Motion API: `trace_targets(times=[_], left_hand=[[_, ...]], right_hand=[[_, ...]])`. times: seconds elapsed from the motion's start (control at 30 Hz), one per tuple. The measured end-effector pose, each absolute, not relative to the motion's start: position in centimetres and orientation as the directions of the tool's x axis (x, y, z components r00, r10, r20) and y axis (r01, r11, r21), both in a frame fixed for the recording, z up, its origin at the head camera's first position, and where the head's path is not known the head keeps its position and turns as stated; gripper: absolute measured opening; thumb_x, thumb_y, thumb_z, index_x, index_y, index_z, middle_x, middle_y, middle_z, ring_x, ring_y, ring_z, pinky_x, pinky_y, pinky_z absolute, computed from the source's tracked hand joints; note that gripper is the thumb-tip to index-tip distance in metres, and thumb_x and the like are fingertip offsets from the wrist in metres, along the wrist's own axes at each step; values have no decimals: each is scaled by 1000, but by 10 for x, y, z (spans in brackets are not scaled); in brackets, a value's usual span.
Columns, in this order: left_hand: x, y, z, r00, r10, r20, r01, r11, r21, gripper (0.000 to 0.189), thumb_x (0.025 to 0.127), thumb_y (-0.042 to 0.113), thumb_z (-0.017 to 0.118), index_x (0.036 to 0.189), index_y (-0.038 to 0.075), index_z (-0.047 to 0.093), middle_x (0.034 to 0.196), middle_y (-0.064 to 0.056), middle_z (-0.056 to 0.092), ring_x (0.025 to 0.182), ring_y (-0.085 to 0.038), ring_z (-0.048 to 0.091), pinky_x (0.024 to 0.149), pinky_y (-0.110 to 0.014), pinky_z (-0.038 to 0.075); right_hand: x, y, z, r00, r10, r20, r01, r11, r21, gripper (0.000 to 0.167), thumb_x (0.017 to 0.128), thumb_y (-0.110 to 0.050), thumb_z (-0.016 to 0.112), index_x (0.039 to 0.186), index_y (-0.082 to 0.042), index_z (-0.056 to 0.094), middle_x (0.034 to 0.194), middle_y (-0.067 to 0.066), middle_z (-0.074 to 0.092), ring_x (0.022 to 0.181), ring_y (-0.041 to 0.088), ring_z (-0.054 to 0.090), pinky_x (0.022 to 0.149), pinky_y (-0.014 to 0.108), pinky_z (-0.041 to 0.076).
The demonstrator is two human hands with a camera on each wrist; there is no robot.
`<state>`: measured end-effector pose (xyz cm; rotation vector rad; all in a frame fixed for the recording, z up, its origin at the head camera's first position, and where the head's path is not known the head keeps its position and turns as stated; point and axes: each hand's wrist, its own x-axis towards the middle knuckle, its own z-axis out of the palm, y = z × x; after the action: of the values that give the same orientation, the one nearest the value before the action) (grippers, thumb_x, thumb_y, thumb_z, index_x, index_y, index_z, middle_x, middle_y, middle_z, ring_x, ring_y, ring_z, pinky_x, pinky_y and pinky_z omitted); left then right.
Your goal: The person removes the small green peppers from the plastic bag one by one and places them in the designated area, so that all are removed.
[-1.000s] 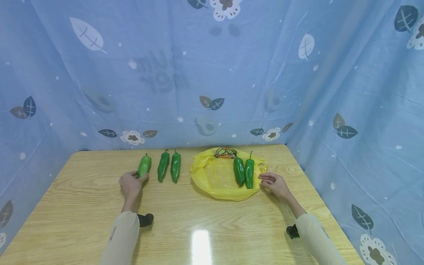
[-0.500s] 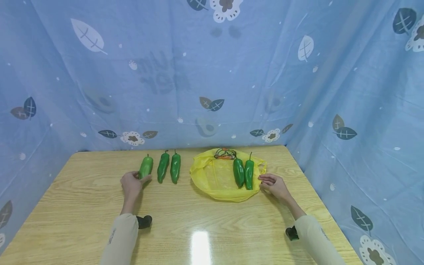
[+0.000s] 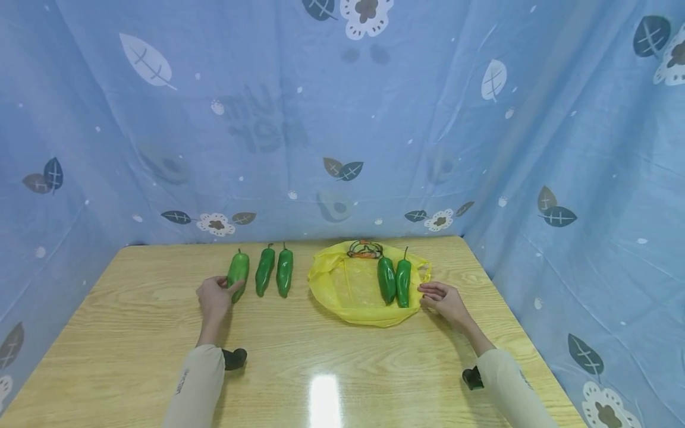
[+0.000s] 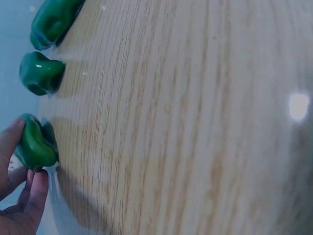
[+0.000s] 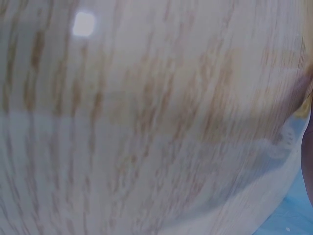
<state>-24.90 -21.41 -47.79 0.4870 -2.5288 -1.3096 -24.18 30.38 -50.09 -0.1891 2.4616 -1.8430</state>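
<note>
At the left of the head view, my left hand (image 3: 215, 297) holds a light green chili pepper (image 3: 238, 274) by its lower part, thumb on the right side. The left wrist view has thumb and fingertips on opposite sides of this green pepper (image 4: 36, 147), which rests on the table. To its right lie two darker green peppers (image 3: 264, 271), side by side, stems pointing away. My right hand (image 3: 445, 302) rests at the right edge of a yellow plastic bag (image 3: 342, 312), fingers fairly straight. On the bag lie two more green peppers (image 3: 403, 282). The right wrist view barely catches the hand.
The wooden table (image 3: 278, 356) ends at a blue patterned curtain (image 3: 299, 196) behind and at the sides. A printed picture (image 3: 365, 249) shows at the bag's far edge. Black wrist cameras (image 3: 234, 359) hang below both sleeves.
The light green pepper has shifted slightly right, closer to the two beside it, and its lower end now shows past my left thumb. My right hand and the bag stay as they were.
</note>
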Motion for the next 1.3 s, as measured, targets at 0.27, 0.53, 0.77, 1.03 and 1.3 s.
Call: trace_targets(times=[0.27, 0.53, 0.77, 1.03, 1.3], left_hand=[[-249, -216, -479, -917, -391, 75, -164, 543, 824, 46, 88, 17, 70, 116, -17, 58, 109, -34, 61, 103, -46, 58, 86, -54, 48], [-253, -212, -482, -914, -395, 92, -151, 544, 825, 46, 89, 17, 70, 116, -18, 58, 109, -35, 60, 101, -46, 59, 84, -54, 50], [-253, -209, -476, -893, -423, 152, -108, 531, 840, 55, 88, 17, 70, 125, -19, 50, 117, -38, 54, 110, -49, 53, 92, -57, 46], [-258, -171, -457, -842, -449, 299, 135, 363, 922, 27, 90, 6, 64, 113, -9, 63, 112, -26, 63, 102, -35, 62, 90, -33, 52], [-259, -91, -456, -890, -449, 71, 81, -3, 997, 24, 90, 14, 67, 109, -1, 67, 111, -15, 66, 101, -21, 61, 82, -16, 50]], right_hand=[[-242, 303, -502, -990, -138, 39, -75, 267, -961, 39, 88, 9, 62, 124, 18, 50, 123, 36, 54, 112, 30, 60, 89, 19, 50], [-241, 305, -502, -991, -132, 31, -64, 258, -964, 39, 88, 9, 61, 124, 18, 50, 124, 35, 53, 112, 29, 60, 90, 22, 51], [-240, 304, -501, -986, -154, 68, -105, 248, -963, 40, 88, 10, 61, 123, 22, 47, 122, 37, 54, 106, 17, 64, 88, 20, 51], [-243, 304, -499, -987, -142, 74, -107, 243, -964, 40, 87, 9, 62, 123, 21, 48, 122, 37, 53, 109, 28, 62, 88, 20, 51], [-243, 302, -502, -989, -138, 52, -82, 220, -972, 40, 87, 13, 60, 124, 21, 47, 123, 38, 52, 114, 38, 57, 91, 24, 50]])
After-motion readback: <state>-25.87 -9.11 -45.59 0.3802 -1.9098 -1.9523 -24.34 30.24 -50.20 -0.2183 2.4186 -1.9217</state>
